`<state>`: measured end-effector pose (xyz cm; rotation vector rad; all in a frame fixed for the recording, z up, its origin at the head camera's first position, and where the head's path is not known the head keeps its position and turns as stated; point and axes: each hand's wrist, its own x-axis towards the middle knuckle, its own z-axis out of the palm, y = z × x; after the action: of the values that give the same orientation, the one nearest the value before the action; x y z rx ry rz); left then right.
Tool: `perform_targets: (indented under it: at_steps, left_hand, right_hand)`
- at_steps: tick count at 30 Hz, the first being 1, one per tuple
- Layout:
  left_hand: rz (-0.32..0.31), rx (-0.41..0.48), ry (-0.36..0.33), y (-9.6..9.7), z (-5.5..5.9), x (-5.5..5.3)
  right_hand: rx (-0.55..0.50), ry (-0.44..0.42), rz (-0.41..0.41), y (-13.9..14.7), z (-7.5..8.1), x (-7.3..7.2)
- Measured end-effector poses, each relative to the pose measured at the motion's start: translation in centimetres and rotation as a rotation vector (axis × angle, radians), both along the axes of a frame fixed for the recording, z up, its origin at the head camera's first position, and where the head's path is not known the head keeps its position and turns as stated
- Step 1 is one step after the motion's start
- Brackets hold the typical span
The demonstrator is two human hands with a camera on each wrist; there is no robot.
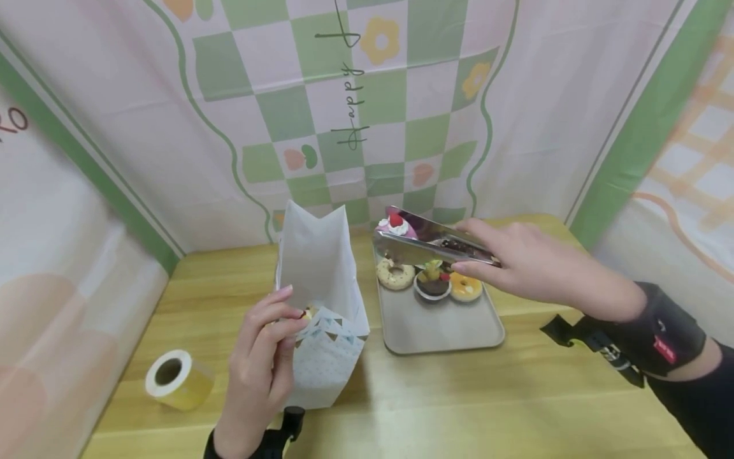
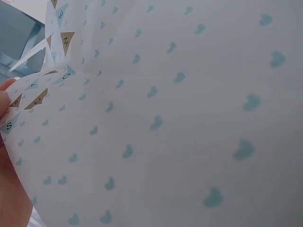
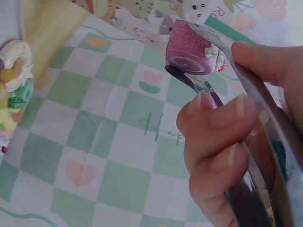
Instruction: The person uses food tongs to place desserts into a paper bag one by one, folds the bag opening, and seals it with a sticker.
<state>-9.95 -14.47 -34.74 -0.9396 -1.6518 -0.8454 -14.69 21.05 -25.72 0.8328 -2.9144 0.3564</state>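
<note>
Tongs [image 1: 403, 248] clamping pink cake [image 3: 188, 46]
Right hand [image 1: 524, 260] is gripping tongs, fingers curled; left hand [image 1: 260, 354] is pinching paper bag [image 1: 322, 377] rim.

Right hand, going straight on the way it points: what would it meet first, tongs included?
Probably the bag, near its open top, though depth is unclear; the tongs might pass behind it.

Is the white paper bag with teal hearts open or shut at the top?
Open: the bag gapes upward, and the head view shows its inner walls.
</note>
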Motion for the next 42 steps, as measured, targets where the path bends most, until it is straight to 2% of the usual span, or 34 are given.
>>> perform_targets:
  at_steps: [4,16,21,26,30,35,38,42]
  left_hand:
    - [0.003,-0.003,-0.002,0.0,-0.1,0.0]
    - [0.008,-0.004,-0.003,0.0,-0.2,-0.1]
    - [-0.001,0.002,0.011,0.1,-0.3,-0.1]
    - [0.012,-0.013,-0.008,-0.1,-0.5,-0.1]
    - [0.027,-0.035,-0.025,-0.2,-0.6,-0.1]
    - [0.044,-0.05,-0.012,-0.2,-0.5,0.0]
    - [0.066,-0.046,0.004,-0.2,-0.4,0.1]
    - [0.147,-0.027,0.03,-0.2,-0.3,0.4]
  right_hand:
    - [-0.008,0.004,0.028,-0.7,0.9,-0.1]
    - [0.02,-0.065,0.073,-3.9,3.0,-0.5]
    - [0.013,-0.07,0.122,-5.2,3.1,-0.6]
    - [0.0,-0.088,0.153,-6.5,3.0,-0.9]
    - [-0.007,-0.075,0.168,-7.0,2.6,-1.5]
    - [0.005,-0.072,0.166,-7.0,2.1,-1.9]
    - [0.018,-0.076,0.16,-6.9,1.9,-2.0]
    - [0.034,-0.075,0.153,-6.8,1.8,-2.1]
